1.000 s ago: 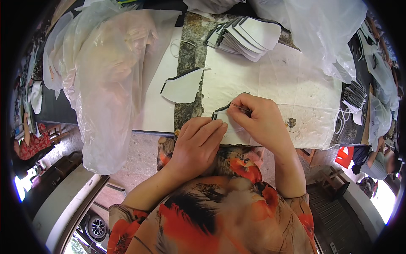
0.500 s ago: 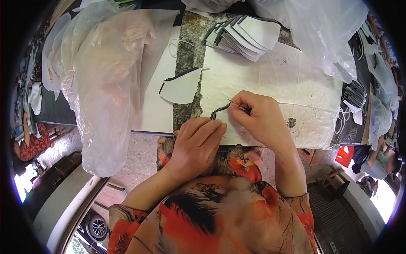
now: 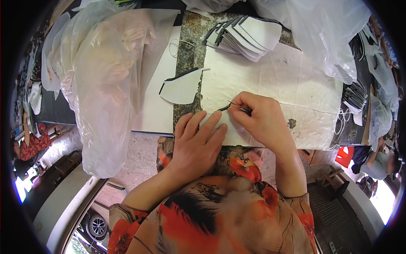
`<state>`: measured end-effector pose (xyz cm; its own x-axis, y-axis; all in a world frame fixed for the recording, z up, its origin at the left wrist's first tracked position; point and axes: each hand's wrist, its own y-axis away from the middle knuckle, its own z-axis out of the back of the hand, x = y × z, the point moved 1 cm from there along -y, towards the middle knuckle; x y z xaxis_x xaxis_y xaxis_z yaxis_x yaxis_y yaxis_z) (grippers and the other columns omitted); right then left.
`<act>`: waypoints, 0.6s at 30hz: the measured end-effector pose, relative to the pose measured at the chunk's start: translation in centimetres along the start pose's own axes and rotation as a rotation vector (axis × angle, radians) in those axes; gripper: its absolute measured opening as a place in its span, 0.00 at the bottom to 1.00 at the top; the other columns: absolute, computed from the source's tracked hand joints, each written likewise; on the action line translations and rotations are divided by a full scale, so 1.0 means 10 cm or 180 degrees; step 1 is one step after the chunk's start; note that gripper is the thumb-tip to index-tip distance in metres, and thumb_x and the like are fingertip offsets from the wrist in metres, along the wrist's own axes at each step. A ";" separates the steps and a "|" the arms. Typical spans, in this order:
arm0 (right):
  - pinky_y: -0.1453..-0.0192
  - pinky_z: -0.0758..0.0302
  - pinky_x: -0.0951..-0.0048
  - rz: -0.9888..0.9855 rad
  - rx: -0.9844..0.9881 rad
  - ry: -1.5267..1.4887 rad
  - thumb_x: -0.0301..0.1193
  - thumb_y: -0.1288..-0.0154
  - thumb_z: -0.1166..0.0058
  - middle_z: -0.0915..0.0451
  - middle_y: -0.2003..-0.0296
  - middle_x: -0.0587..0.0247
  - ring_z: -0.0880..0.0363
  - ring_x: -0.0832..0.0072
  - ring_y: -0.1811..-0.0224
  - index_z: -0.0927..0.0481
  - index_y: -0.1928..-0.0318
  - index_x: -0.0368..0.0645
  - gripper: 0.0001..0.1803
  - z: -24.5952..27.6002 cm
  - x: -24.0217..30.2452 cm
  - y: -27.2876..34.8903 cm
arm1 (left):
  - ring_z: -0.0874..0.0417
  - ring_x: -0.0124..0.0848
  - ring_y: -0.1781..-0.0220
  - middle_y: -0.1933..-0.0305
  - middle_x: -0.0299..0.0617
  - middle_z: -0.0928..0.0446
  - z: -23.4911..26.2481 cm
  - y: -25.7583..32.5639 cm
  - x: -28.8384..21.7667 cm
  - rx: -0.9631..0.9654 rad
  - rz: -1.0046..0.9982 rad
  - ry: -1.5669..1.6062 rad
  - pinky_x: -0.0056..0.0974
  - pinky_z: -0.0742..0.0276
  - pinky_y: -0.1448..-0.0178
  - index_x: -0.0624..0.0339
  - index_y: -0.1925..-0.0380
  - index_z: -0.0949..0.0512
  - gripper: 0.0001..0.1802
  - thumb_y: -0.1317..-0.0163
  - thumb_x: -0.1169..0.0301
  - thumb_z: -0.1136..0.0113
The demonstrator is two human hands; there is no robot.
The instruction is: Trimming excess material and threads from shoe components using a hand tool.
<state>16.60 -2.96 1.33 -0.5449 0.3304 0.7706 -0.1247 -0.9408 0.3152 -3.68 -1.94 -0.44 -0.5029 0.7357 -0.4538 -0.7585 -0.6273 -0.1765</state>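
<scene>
On the cream sheet at the table's near edge lies a white cut piece with a black strip (image 3: 226,106) along its edge. My left hand (image 3: 198,139) lies flat over its near part, fingers spread and stretched out, hiding much of it. My right hand (image 3: 258,116) is closed in a pinch on a thin, pointed metal tool (image 3: 242,108), whose tip sticks out beside the black strip. Most of this tool is hidden in the fingers, so its kind is unclear. A similar white piece with black edging (image 3: 182,86) rests apart, up and left of my hands.
Several black-edged white pieces (image 3: 249,38) are stacked at the far side of the cream sheet (image 3: 304,91). Large clear plastic bags stand at left (image 3: 105,84) and far right (image 3: 317,29). A bundle of dark-edged pieces (image 3: 355,97) and white cord (image 3: 341,120) lie at right.
My left fingers have spread and lifted a little off the black strip, shifting slightly left. My right hand stays almost in place with the tool.
</scene>
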 end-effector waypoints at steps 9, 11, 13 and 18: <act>0.65 0.25 0.68 0.0193 -0.0076 0.0118 0.28 0.38 0.35 0.18 0.72 0.56 0.20 0.66 0.73 0.17 0.64 0.37 0.07 0.13 -0.02 -0.02 | 0.26 0.41 0.36 0.39 0.39 0.21 -0.03 -0.01 -0.03 0.0037 -0.0037 -0.0322 0.52 0.37 0.30 0.51 0.51 0.19 0.16 0.41 0.67 0.37; 0.65 0.25 0.67 0.0166 -0.0045 0.0115 0.28 0.38 0.35 0.18 0.72 0.56 0.20 0.66 0.73 0.18 0.64 0.37 0.07 0.17 -0.03 -0.03 | 0.27 0.40 0.36 0.39 0.39 0.22 -0.04 -0.02 -0.03 0.0038 -0.0032 -0.0338 0.52 0.36 0.30 0.51 0.50 0.19 0.17 0.41 0.67 0.37; 0.66 0.25 0.67 0.0209 -0.0154 0.0232 0.28 0.38 0.35 0.19 0.72 0.56 0.21 0.67 0.73 0.18 0.64 0.37 0.07 0.21 -0.04 -0.03 | 0.26 0.40 0.37 0.40 0.38 0.22 -0.04 -0.02 -0.03 -0.0005 -0.0032 -0.0410 0.51 0.36 0.31 0.51 0.44 0.19 0.22 0.41 0.67 0.37; 0.65 0.26 0.66 0.0285 -0.0153 0.0300 0.28 0.38 0.35 0.19 0.72 0.55 0.21 0.63 0.72 0.19 0.64 0.36 0.08 0.25 -0.07 -0.08 | 0.26 0.40 0.39 0.40 0.38 0.22 -0.01 -0.07 -0.08 0.0082 0.0042 -0.0515 0.49 0.36 0.30 0.55 0.37 0.21 0.26 0.37 0.67 0.37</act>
<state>19.15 -2.29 1.95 -0.6309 0.2386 0.7382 -0.1103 -0.9695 0.2190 -2.67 -2.12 0.00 -0.5714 0.7603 -0.3090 -0.7608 -0.6319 -0.1480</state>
